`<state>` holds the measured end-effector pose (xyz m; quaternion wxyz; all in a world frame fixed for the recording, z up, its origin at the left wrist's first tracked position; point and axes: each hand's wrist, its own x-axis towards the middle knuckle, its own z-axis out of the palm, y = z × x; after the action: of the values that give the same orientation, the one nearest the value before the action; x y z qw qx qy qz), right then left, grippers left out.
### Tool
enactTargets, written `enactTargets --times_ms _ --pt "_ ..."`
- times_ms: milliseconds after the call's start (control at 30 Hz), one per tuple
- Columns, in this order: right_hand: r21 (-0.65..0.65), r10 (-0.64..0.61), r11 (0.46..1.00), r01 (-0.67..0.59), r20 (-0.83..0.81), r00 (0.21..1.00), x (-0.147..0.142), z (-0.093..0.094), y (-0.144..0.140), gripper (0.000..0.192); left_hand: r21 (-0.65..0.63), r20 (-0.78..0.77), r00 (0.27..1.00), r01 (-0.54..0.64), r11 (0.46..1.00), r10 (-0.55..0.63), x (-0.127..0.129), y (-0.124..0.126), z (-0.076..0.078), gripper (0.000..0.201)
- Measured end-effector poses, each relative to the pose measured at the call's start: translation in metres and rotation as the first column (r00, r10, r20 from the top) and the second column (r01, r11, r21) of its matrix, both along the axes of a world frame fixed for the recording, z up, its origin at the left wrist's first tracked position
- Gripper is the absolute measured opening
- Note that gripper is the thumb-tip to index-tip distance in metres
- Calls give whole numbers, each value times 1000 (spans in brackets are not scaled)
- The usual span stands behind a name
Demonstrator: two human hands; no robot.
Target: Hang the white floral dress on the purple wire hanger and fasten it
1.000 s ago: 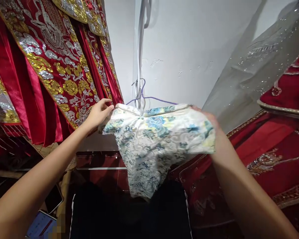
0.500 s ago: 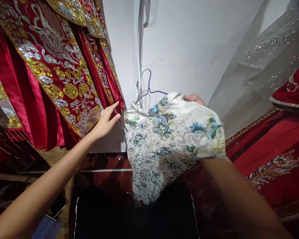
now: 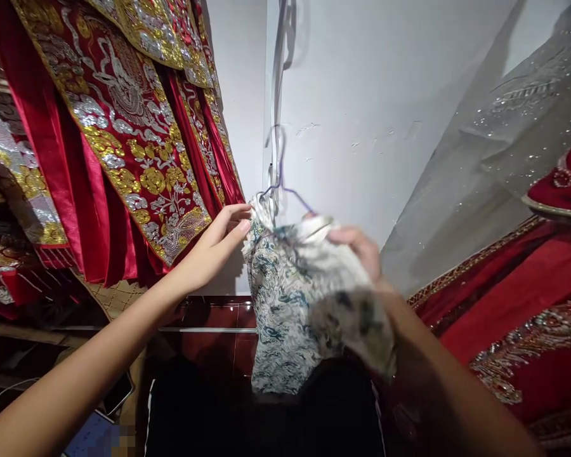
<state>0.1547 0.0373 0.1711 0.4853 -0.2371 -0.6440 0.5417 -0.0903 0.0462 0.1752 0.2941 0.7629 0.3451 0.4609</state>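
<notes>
The left hand [image 3: 214,251] pinches the shoulder edge of the flowered dress [image 3: 285,304], and the right hand [image 3: 356,251] grips its blurred collar. The dress hangs on a purple hanger [image 3: 285,187] by the white wall [image 3: 361,95], beside red embroidered robes [image 3: 124,139].

A purple wire hanger [image 3: 285,187] at centre carries the floral garment [image 3: 285,304], which drapes down from it; the hanger's hook rises against the far white wall [image 3: 361,95].
</notes>
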Motion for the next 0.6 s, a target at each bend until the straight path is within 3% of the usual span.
enactTargets --times_ms 100,200,300,333,400,500,533,600 --pt "-1 166 985 -172 276 947 -25 -22 -30 26 -248 4 994 111 962 -113 6 -14 -4 42" --pt "124 117 968 -218 543 832 -41 -47 -46 25 -365 -34 979 177 914 -203 11 -27 -19 31" --pt "362 -6 895 -261 595 804 -39 -69 -38 22 -349 -131 967 160 923 -217 3 -38 -35 31" --pt "444 -75 868 -221 558 826 -34 -74 -31 22 -326 -168 965 138 935 -201 -3 -41 -38 31" --pt "597 -307 802 -6 422 853 -20 -80 -16 27 -295 -220 964 81 952 -150 -17 -46 -39 29" --pt "663 -663 644 381 234 711 7 -79 4 47 -282 -247 967 -15 959 -57 -38 -49 -28 25" --pt "623 -681 656 425 245 690 16 -78 8 48 -265 -252 967 -46 963 -24 -43 -47 -23 24" --pt "433 -515 829 353 347 784 31 -76 13 37 -193 -262 964 -102 976 48 -50 -40 -12 22"
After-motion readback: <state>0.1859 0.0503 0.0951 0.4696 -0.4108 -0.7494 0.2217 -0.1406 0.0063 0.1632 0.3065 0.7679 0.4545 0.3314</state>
